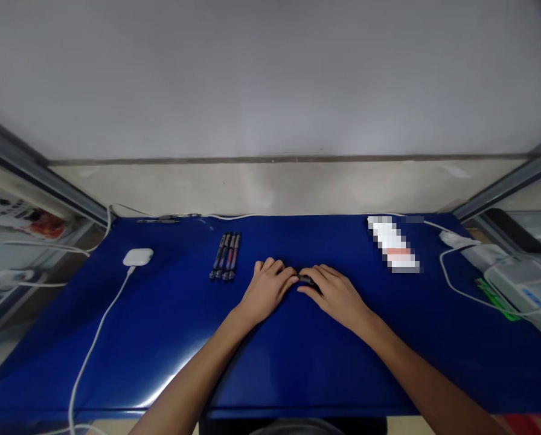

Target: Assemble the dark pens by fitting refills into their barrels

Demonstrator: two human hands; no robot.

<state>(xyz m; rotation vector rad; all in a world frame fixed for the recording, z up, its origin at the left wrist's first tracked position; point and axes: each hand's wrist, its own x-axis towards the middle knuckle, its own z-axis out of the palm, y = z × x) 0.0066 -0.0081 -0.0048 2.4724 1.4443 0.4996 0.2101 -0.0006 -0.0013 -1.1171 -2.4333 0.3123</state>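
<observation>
Between my two hands, near the middle of the blue tabletop (pixel 261 362), is a dark pen (pixel 305 280), mostly covered by fingers. My left hand (pixel 269 287) is closed, its thumb and fingertips pinched at the pen's left end. From the other side, the curled fingers of my right hand (pixel 336 291) grip the rest of it. To the left of my left hand, several dark capped pens (pixel 226 257) lie side by side in a row, one with reddish markings.
A white charging case (pixel 138 257) with a cable lies on the left. At the back right is a blurred-out rectangular object (pixel 393 244). Cables, white boxes (pixel 524 272) and a green item (pixel 497 299) crowd the right edge. Another pen (pixel 159 220) rests by the back wall.
</observation>
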